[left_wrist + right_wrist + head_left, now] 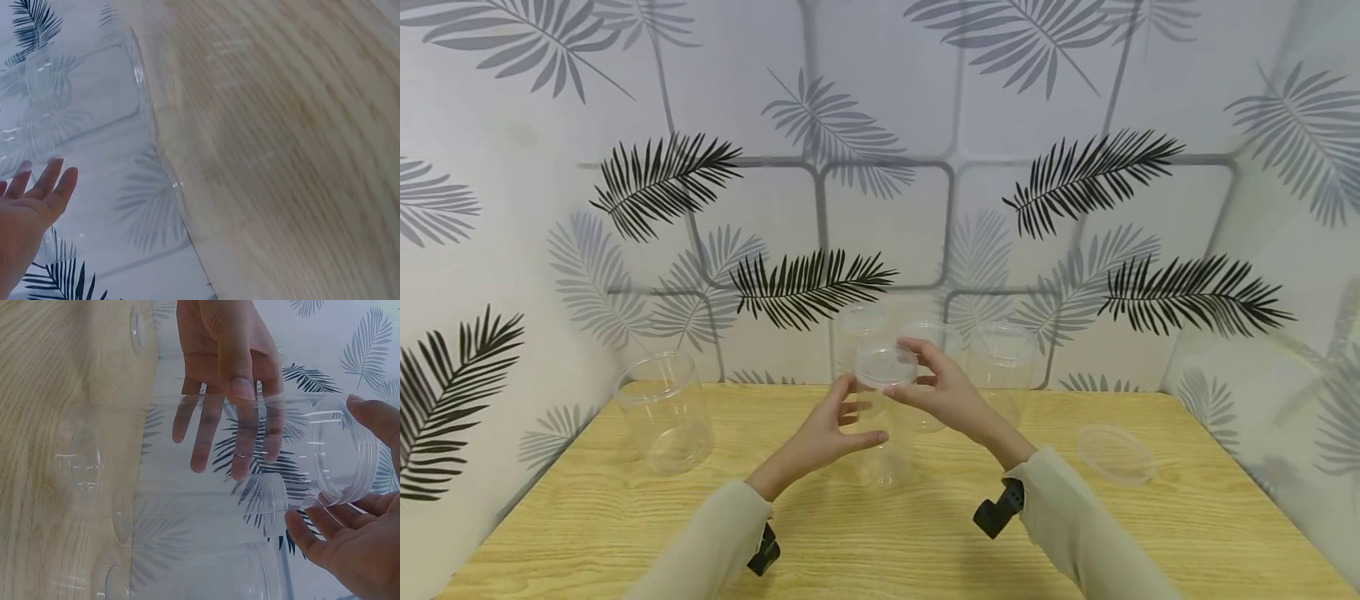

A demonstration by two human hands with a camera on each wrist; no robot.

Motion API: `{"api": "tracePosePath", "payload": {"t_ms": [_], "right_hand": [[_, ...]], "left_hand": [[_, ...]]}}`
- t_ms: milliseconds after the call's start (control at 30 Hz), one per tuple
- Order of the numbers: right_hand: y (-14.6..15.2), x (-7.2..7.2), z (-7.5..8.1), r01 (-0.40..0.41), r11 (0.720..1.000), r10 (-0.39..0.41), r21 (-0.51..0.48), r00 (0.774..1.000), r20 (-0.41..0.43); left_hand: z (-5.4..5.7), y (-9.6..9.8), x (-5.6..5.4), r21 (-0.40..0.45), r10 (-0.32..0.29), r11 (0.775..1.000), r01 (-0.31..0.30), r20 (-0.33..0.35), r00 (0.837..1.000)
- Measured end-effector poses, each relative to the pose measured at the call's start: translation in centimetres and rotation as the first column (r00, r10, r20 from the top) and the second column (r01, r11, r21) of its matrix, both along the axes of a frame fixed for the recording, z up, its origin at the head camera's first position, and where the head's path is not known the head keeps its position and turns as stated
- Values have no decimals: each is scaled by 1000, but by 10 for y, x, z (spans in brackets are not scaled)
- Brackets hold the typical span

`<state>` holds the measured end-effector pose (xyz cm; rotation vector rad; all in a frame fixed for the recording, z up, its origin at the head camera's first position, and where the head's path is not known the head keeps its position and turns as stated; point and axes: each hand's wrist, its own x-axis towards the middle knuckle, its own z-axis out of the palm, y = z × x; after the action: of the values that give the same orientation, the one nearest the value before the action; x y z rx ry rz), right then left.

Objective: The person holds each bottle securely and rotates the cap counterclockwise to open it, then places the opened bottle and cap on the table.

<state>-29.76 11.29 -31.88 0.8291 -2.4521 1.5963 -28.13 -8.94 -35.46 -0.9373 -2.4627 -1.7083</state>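
A tall clear jar stands upright between my hands in the head view; in the right wrist view the same jar lies across the picture. My right hand grips its round top, thumb on the near side and fingers round the far side. Whether a lid sits on that top, I cannot tell. My left hand is beside the jar's body with fingers spread and thumb apart. Through the clear wall its fingers show nearly straight; whether they touch the jar is unclear.
On the wooden table, an open-topped clear jar stands at the left. A flat clear round lid lies at the right. Several more clear containers, among them a wide-mouthed one, stand behind my hands, near the leaf-patterned backdrop.
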Motion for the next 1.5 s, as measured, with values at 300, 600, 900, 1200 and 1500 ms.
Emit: {"api": "tracePosePath", "payload": {"t_ms": [300,600,900,1200,1500], "right_hand": [[7,6,-6,32,999,-31,-30,999,36],[9,6,-6,15,999,-14,-40,1000,18],[11,6,-7,10,998,-10,-63,1000,8],[15,6,-6,-77,993,82,-94,995,55],[26,-5,-3,-315,941,333,-125,927,170]], "left_hand": [[-1,11,6,16,43,999,-43,-5,999],[-5,12,5,34,6,999,-7,25,1000],[-3,10,6,44,-21,999,20,34,999],[-2,7,5,47,-47,998,46,22,999],[-2,3,3,67,-120,991,117,52,991]]}}
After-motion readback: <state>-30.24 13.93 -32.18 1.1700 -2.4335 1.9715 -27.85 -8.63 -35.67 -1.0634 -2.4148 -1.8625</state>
